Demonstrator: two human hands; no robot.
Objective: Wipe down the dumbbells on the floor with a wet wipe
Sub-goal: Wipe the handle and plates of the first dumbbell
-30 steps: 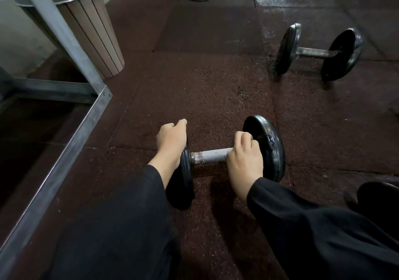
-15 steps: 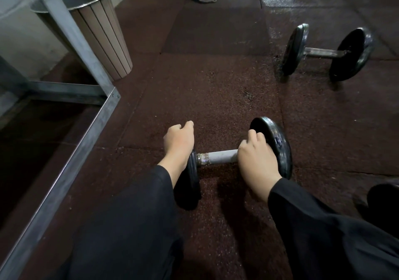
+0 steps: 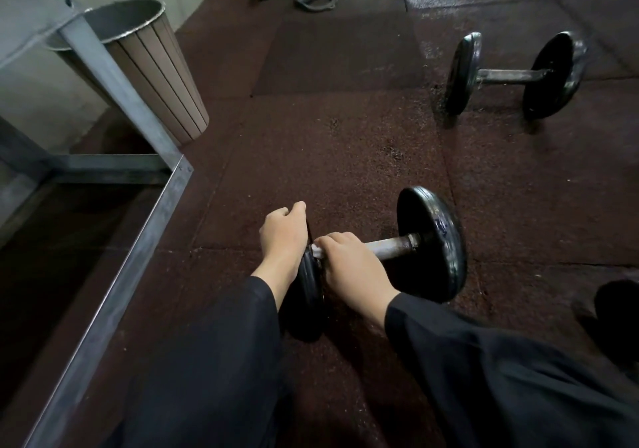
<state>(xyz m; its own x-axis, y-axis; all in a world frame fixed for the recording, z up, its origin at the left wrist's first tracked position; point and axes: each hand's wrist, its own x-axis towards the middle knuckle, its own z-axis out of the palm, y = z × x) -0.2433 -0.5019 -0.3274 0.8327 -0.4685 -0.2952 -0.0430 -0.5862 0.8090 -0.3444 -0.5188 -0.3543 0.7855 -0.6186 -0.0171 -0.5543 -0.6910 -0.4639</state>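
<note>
I am working on the near dumbbell (image 3: 397, 250), which is lying on the floor (image 3: 345, 157) just in front of my knees. My right hand (image 3: 352, 267) is curling its grip around the bar at the left-plate end, pressing a wipe (image 3: 316, 249) there; only a white scrap is showing. My left hand (image 3: 281, 236) is closing over the rim of the left plate (image 3: 307, 295), steadying it. The rest of the bar is lying bare. I am judging the job around halfway: beyond and to the right of this dumbbell, well apart, the far dumbbell (image 3: 511, 75) is waiting untouched.
</note>
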